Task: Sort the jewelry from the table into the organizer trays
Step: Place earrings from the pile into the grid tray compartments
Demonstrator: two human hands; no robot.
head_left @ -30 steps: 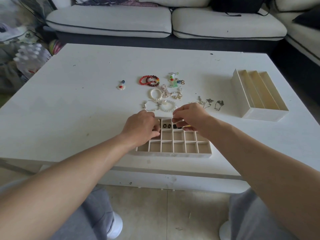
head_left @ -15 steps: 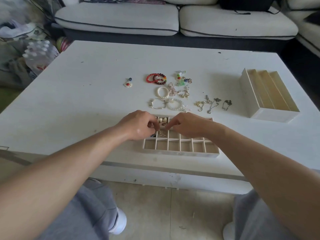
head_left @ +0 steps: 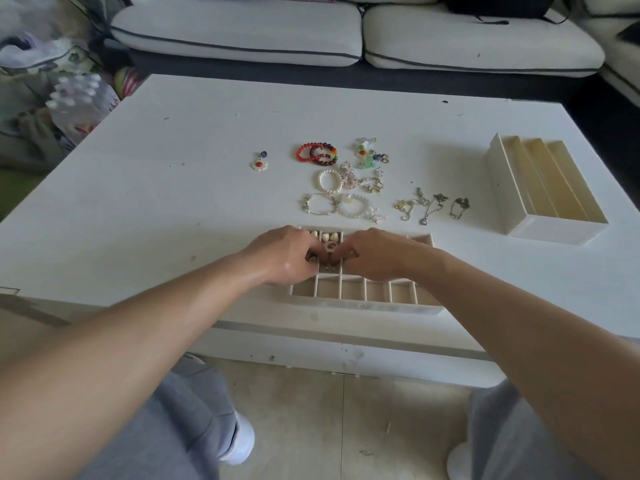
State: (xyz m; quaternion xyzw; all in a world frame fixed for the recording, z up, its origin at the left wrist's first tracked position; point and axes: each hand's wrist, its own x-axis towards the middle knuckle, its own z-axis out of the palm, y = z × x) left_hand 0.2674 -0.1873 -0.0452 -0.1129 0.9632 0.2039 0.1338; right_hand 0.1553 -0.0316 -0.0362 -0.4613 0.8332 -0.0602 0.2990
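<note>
A beige compartment tray (head_left: 363, 308) lies at the table's near edge. My left hand (head_left: 287, 254) and my right hand (head_left: 377, 254) meet over its left columns, fingertips curled together around a small pale ring-shaped piece (head_left: 330, 247). Small shell-like pieces (head_left: 329, 236) sit in a back compartment. Beyond the tray lie red bead bracelets (head_left: 317, 153), a pearl bracelet (head_left: 329, 181), a silver bangle (head_left: 320, 204), a white bead bracelet (head_left: 356, 206), colourful charms (head_left: 369, 154), a flower pendant (head_left: 259, 162) and thin chains (head_left: 427, 206). My hands hide much of the tray's middle rows.
A second organizer with long slots (head_left: 540, 188) stands at the right of the white table (head_left: 173, 188). A grey-white sofa (head_left: 346, 32) runs behind the table. Bags and bottles (head_left: 79, 102) pile up on the floor at the left.
My right hand has moved left across the tray to meet my left hand over the left columns. The small pale piece now shows between the fingertips.
</note>
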